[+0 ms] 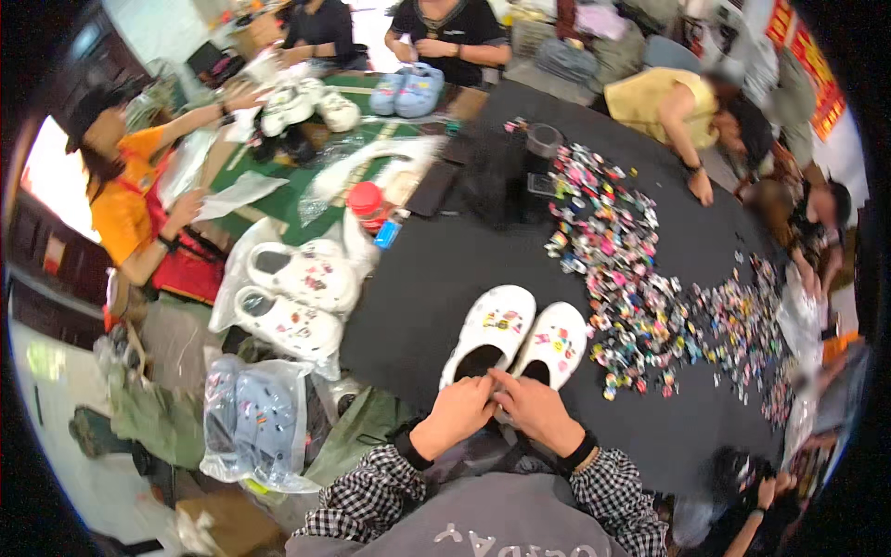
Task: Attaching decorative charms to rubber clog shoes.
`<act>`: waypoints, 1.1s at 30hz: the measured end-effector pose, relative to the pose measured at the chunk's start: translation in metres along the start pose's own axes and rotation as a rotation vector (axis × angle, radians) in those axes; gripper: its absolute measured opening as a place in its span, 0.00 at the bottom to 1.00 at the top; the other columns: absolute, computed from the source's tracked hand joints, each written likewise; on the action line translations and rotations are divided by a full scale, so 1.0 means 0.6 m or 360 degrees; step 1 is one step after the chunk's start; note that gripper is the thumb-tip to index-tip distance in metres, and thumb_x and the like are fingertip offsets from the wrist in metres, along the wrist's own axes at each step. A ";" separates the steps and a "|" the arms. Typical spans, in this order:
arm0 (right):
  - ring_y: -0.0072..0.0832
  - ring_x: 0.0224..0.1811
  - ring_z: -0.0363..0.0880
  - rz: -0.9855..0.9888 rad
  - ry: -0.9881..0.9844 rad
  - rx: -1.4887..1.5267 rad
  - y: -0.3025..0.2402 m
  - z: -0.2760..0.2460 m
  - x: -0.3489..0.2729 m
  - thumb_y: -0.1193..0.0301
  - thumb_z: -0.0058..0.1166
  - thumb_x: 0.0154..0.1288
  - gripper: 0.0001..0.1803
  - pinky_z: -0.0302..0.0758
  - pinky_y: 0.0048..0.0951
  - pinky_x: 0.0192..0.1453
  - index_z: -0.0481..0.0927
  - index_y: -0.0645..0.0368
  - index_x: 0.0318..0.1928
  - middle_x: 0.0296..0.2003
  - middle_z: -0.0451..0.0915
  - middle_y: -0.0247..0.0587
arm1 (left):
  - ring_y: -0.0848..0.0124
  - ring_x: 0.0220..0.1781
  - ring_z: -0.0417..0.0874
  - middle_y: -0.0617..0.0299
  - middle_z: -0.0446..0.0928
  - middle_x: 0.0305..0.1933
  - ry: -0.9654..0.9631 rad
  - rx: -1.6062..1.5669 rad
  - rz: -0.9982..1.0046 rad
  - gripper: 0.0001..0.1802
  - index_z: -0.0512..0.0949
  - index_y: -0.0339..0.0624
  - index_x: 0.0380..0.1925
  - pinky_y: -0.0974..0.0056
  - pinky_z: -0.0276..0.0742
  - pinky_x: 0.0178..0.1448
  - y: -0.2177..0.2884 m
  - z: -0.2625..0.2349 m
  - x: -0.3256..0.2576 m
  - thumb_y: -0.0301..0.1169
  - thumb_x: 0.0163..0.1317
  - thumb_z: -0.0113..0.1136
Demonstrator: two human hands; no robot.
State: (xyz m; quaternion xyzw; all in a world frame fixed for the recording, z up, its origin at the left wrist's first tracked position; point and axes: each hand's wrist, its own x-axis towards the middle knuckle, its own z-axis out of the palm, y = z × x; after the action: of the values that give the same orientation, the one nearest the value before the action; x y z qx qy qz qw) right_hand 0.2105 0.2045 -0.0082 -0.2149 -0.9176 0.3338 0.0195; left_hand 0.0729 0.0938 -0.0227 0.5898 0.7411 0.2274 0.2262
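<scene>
A pair of white clogs lies on the black tabletop before me, toes pointing away. Colourful charms dot the uppers of the left clog point(497, 320) and the right clog point(555, 342). My left hand point(457, 415) and my right hand point(540, 408) meet at the heel ends, their fingertips close together in a pinch. Whatever is between the fingers, if anything, is too small to make out. To the right of the clogs spreads a long heap of small mixed charms point(640, 306).
Bagged white clogs point(297, 295) and bagged blue clogs point(255, 418) sit to the left. Beyond them stand a red-lidded jar point(367, 204) and a blue box point(388, 232). Several people work around the table, one in orange point(139, 204), one in yellow point(659, 102). Blue clogs point(408, 90) rest on the green surface point(269, 190).
</scene>
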 end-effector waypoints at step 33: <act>0.22 0.31 0.81 -0.0277 -0.0130 0.0904 -0.326 -0.095 0.797 0.57 0.52 0.67 0.20 0.76 0.24 0.37 0.80 0.64 0.41 0.30 0.82 0.39 | 0.59 0.44 0.71 0.58 0.70 0.39 0.1061 0.0726 -0.1109 0.32 0.73 0.58 0.57 0.53 0.66 0.45 -0.446 -0.278 -0.093 0.29 0.48 0.65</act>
State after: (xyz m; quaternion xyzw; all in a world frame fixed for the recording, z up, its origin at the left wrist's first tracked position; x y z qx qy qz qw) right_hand -0.2877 0.2999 0.1064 -0.1078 -0.8025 0.5826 0.0704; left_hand -0.2230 -0.0264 -0.0483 0.2385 0.9554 0.1470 -0.0934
